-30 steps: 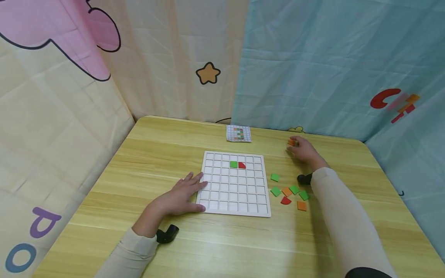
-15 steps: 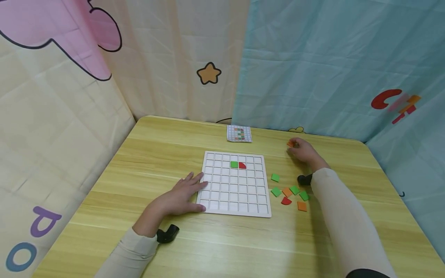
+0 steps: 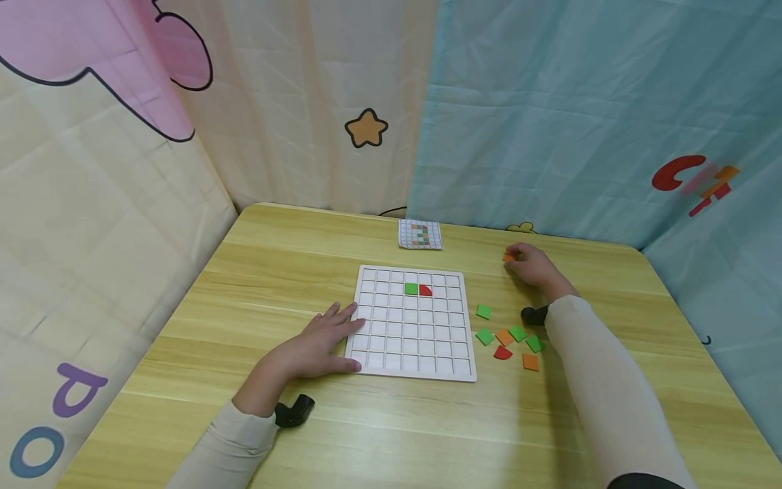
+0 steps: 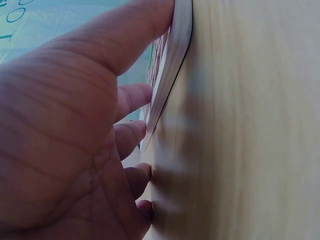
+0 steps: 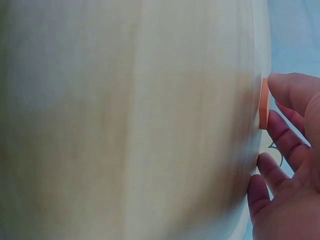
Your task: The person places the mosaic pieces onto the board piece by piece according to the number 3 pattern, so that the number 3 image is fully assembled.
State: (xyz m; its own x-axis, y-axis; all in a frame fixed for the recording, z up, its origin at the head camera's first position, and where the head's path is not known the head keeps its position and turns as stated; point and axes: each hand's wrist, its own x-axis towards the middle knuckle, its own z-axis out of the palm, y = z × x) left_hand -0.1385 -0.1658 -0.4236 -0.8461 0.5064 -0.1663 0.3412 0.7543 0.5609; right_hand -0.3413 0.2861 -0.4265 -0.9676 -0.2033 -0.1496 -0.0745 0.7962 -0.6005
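Observation:
My left hand (image 3: 320,343) lies with fingers spread at the left edge of a white grid board (image 3: 411,375), thumb near its front corner. In the left wrist view the thumb and fingertips reach the board's rim (image 4: 175,55). A green square tile (image 3: 411,289) and a red quarter-round tile (image 3: 425,291) sit side by side in upper cells. At the table's far right, my right hand (image 3: 534,265) holds an orange tile (image 3: 508,257) between thumb and fingers. The right wrist view shows this orange tile (image 5: 264,104) edge-on, close against the tabletop, other fingertips resting nearby.
Right of the board lie loose tiles: several green squares (image 3: 485,337), orange squares (image 3: 530,362) and a red quarter-round (image 3: 503,352). A printed pattern card (image 3: 420,234) lies behind the board. Curtains (image 3: 550,122) hang along the wooden table's (image 3: 391,435) back edge.
The orange tile at my right fingertips has shifted slightly left and toward me, with the hand staying nearly in place. My left hand and the board have not moved.

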